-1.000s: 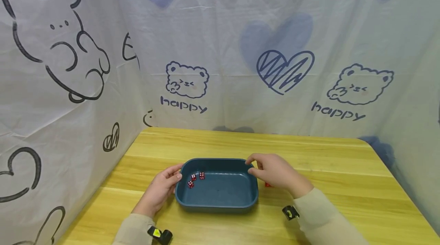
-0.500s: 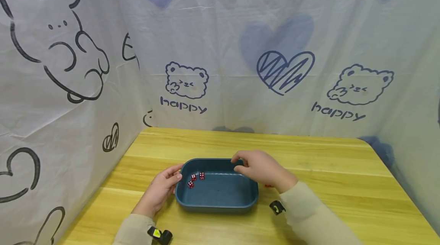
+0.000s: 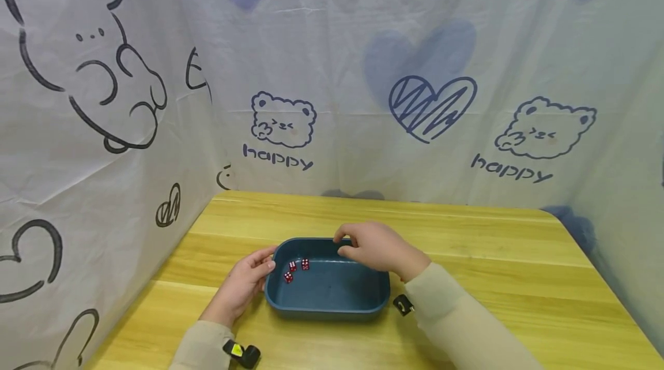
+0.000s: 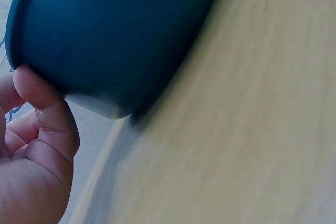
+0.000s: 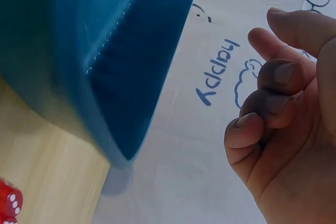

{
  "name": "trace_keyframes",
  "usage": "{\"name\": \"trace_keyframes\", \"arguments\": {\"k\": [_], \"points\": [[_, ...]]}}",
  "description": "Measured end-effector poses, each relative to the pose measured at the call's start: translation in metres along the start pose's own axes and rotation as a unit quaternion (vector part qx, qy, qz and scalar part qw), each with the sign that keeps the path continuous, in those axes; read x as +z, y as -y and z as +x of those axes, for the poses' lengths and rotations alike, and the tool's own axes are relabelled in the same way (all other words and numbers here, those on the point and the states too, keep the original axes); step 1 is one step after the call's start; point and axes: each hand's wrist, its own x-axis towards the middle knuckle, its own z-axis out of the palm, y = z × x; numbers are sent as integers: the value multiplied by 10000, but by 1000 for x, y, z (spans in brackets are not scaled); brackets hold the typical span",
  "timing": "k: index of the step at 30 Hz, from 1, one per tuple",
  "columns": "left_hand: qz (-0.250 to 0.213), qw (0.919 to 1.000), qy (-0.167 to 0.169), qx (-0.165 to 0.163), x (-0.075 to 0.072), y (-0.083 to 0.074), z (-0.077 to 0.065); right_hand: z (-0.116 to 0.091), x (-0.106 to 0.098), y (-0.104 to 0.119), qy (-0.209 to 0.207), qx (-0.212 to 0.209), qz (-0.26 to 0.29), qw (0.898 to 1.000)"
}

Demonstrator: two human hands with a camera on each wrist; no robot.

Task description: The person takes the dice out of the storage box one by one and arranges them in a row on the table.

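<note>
A dark teal, rounded rectangular plastic tray (image 3: 332, 306) rests on the table. My left hand (image 3: 244, 286) grips its left end, thumb at the rim; the left wrist view shows that thumb (image 4: 42, 95) against the tray's wall. Three red dice with white dots, one being the far right die (image 3: 305, 264), lie inside near the left end. Over the tray's far right part hovers my right hand (image 3: 381, 250). Its thumb and index finger stand apart with nothing between them, and the other fingers are curled in the right wrist view.
More red dice (image 5: 10, 201) lie on the table beyond the tray's right end, mostly hidden by my right forearm in the head view. The yellow wooden table (image 3: 519, 278) is bordered by a white printed cloth (image 3: 342, 82) at the back and sides.
My right hand has moved left from the tray's right rim to above its far right part. The left hand, tray and dice inside have stayed put.
</note>
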Motion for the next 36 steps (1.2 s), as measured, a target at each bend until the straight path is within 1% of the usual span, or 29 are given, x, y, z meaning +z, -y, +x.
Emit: {"name": "trace_keyframes", "arguments": {"k": [8,16,23,28,33,36], "points": [[-27,10000,60,37,-2,1,0,18,8,2,223,-171,-79,9996],[-17,10000,9,41,-1,-1,0,42,14,8,379,-345,-203,9985],[59,10000,42,68,0,0,-1,60,28,12,678,-499,-395,9957],[80,9999,64,53,0,-2,-2,67,41,13,881,-511,-321,9943],[66,9999,100,75,0,-2,-3,69,52,13,921,-433,-233,9945],[51,9999,106,74,-1,-2,-2,70,56,12,930,-455,-240,9943]]}}
